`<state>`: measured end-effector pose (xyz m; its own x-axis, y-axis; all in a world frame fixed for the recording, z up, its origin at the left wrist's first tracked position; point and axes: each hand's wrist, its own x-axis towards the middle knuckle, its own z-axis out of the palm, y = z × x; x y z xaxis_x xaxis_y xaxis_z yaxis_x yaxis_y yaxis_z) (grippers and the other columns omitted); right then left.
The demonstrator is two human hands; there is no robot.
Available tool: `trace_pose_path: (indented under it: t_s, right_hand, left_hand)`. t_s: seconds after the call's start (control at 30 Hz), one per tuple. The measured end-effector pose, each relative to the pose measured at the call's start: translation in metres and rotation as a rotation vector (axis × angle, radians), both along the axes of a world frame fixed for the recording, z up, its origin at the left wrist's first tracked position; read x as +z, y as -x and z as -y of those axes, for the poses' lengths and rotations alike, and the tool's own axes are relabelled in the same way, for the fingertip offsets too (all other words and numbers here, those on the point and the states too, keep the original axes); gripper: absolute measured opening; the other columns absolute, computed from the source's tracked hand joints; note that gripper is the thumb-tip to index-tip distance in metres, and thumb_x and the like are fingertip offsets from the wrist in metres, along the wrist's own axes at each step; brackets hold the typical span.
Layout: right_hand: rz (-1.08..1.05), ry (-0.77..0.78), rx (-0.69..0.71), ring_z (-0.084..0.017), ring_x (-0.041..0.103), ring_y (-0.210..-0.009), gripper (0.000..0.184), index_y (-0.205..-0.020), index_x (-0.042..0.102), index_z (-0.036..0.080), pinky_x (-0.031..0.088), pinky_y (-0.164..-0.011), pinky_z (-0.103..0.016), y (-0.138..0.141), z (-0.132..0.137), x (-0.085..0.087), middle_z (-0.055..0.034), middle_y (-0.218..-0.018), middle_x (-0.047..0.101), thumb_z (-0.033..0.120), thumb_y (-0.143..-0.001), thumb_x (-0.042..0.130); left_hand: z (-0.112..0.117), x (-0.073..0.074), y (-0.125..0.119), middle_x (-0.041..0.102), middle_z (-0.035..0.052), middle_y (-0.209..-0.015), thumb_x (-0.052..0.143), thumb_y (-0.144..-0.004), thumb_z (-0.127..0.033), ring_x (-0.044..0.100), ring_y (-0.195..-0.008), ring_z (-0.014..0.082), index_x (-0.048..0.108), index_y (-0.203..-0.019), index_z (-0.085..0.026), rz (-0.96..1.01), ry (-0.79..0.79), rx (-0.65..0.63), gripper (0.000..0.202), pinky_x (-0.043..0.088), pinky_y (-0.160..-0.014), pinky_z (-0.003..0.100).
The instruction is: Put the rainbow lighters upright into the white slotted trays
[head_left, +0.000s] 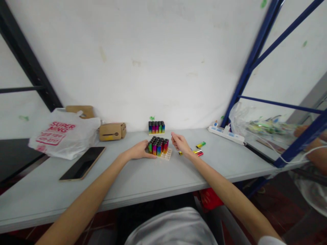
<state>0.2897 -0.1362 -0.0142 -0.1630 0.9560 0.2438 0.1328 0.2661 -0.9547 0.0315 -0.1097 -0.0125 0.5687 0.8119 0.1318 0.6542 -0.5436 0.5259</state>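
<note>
My left hand (139, 150) grips the left side of a pale tray (167, 154), its thumb along the front edge. Upright in this tray stand several shiny, rainbow-coloured cases with dark tops (158, 147) that look like lighters; bare slots show at its right and front right. Just right of the tray, my right hand (179, 141) is raised with its fingers pinched together. Whatever lies between those fingertips is too small to name. Loose shiny cases in green, yellow and red (201, 145) lie on the table beyond the right wrist, one partly hidden by it.
A second filled tray (156, 127) stands by the wall. On the left are a phone-like tablet (83, 163), a cardboard box (112, 131) and a white plastic bag (65, 132). At right lie a power strip (227, 133) and blue shelf posts (301, 139); another person's arm shows beyond.
</note>
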Motion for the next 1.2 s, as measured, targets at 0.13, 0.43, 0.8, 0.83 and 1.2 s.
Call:
trace_pose_path:
  t_s: [0.13, 0.43, 0.8, 0.83, 1.2]
  right_hand:
    - [0.124, -0.123, -0.138, -0.009, 0.029, -0.048, 0.055, -0.061, 0.039, 0.022, 0.024, -0.045, -0.024, 0.000, -0.003, -0.008, 0.0050, -0.054, 0.034, 0.071, -0.086, 0.045]
    - [0.333, -0.289, -0.256, -0.010, 0.030, -0.054, 0.039, -0.058, 0.033, 0.022, 0.023, -0.053, -0.025, -0.007, -0.006, -0.012, 0.0049, -0.056, 0.029, 0.048, -0.084, 0.046]
    - [0.482, -0.559, -0.076, -0.016, 0.054, -0.074, 0.038, -0.085, 0.057, 0.020, 0.040, -0.070, -0.026, -0.010, 0.013, 0.005, -0.0025, -0.078, 0.059, 0.049, -0.101, 0.039]
    - [0.521, -0.604, -0.084, -0.016, 0.054, -0.076, 0.038, -0.085, 0.058, 0.019, 0.040, -0.071, -0.027, -0.010, 0.013, 0.006, -0.0037, -0.080, 0.059, 0.049, -0.101, 0.040]
    - [0.572, -0.557, -0.117, -0.011, 0.047, -0.052, 0.047, -0.066, 0.059, 0.018, 0.035, -0.056, -0.024, -0.008, 0.025, -0.001, 0.0000, -0.056, 0.058, 0.056, -0.094, 0.053]
  left_hand:
    - [0.002, 0.000, 0.000, 0.071, 0.0094, -0.105, 0.075, -0.056, -0.074, 0.065, -0.094, 0.0320, 0.067, -0.109, -0.017, -0.062, -0.032, 0.047, 0.079, 0.052, -0.084, 0.039]
    - [0.001, 0.000, 0.000, 0.072, 0.0073, -0.103, 0.077, -0.054, -0.073, 0.065, -0.095, 0.0314, 0.068, -0.108, -0.019, -0.008, -0.014, 0.022, 0.077, 0.052, -0.084, 0.038]
    - [0.005, 0.001, -0.001, 0.071, 0.0081, -0.105, 0.076, -0.059, -0.071, 0.066, -0.093, 0.0305, 0.068, -0.109, -0.018, -0.034, -0.014, 0.019, 0.074, 0.053, -0.081, 0.037]
    - [0.005, 0.002, -0.001, 0.071, 0.0079, -0.106, 0.075, -0.060, -0.071, 0.066, -0.094, 0.0305, 0.069, -0.109, -0.018, -0.030, -0.014, 0.004, 0.072, 0.053, -0.082, 0.037]
    - [0.003, 0.000, -0.001, 0.070, 0.0102, -0.109, 0.076, -0.060, -0.070, 0.065, -0.099, 0.0320, 0.065, -0.118, -0.016, -0.058, -0.018, 0.011, 0.080, 0.052, -0.085, 0.037]
